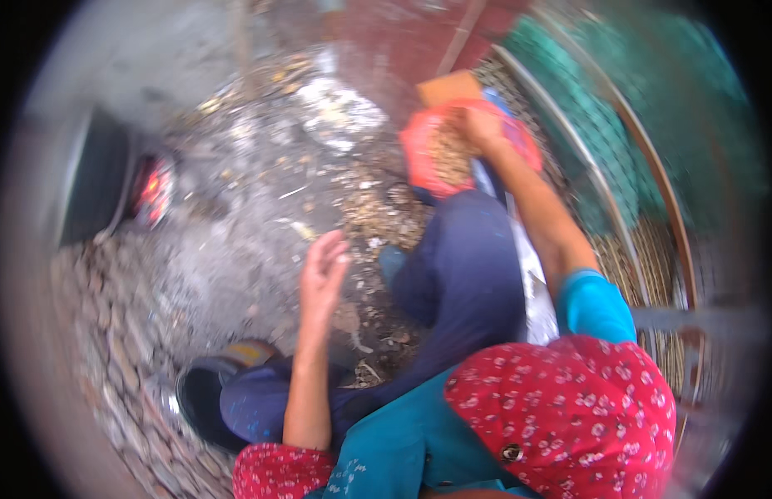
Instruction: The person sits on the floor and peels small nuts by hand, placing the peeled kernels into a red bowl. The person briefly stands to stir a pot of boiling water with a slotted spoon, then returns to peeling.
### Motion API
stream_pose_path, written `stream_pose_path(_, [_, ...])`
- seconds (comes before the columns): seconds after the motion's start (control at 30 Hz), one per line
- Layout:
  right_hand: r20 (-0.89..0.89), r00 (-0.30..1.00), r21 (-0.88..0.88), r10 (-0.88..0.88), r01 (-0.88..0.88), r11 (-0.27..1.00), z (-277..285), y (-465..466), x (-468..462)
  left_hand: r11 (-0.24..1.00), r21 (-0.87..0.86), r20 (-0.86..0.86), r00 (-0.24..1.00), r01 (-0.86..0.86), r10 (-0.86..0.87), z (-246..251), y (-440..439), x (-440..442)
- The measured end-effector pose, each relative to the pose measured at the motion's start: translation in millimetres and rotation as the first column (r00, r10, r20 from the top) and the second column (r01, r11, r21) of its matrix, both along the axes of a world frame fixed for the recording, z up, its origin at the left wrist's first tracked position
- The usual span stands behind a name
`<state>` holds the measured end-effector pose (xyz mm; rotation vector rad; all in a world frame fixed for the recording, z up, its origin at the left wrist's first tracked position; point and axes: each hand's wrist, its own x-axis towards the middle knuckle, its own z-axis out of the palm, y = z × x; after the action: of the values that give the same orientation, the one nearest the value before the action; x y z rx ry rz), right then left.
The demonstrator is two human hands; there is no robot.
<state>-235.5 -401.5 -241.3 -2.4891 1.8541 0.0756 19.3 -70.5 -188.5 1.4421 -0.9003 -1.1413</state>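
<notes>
My right hand reaches over a red plastic bag, its fingers among tan pieces that look like peanuts in their shells. Blur and the angle hide whether the fingers have closed on any. In front of my body, my left hand hovers in the air, palm partly up, fingers loosely bent and apart, with nothing visible in it. The bag rests just beyond my bent knee. Below it, tan shell-like scraps lie scattered over the dirt floor.
Glowing embers burn at the left beside a dark vessel. A black bucket stands near my other knee. Stacked wood or bricks line the lower left. Green netting and curved rails run along the right. An orange block lies behind the bag.
</notes>
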Motion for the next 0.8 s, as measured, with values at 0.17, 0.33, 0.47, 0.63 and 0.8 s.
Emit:
stream_pose_path(0.17, [0.162, 0.985, -0.083, 0.050, -0.036, 0.996, -3.1, 12.9, -15.4, 0.997, -0.037, 0.000, 0.998, 0.063, -0.063, 0.2, -4.1, -7.4])
stream_pose_path(0.33, [0.732, 0.666, 0.311, -0.145, -0.136, 0.941, 31.0, 39.5, -10.3, 0.991, -0.136, -0.017, 1.000, 0.018, -0.020, 0.9, 1.4, -4.1])
stream_pose_path(0.47, [0.881, 0.466, 0.317, -0.087, -0.443, 0.839, 95.0, 86.2, 31.1, 0.989, -0.148, -0.029, 1.000, -0.011, 0.006, 17.5, 6.2, -7.9])
stream_pose_path(0.63, [0.895, 0.441, 0.378, -0.072, -0.662, 0.647, 147.4, 183.3, 111.2, 0.957, -0.270, -0.135, 0.988, -0.109, 0.074, 31.5, 7.4, -5.5])
stream_pose_path(0.8, [0.926, 0.327, 0.177, 0.190, -0.817, 0.548, 130.8, 240.4, 146.8, 0.912, -0.380, -0.161, 0.982, -0.153, 0.098, 39.6, 11.9, 0.8])
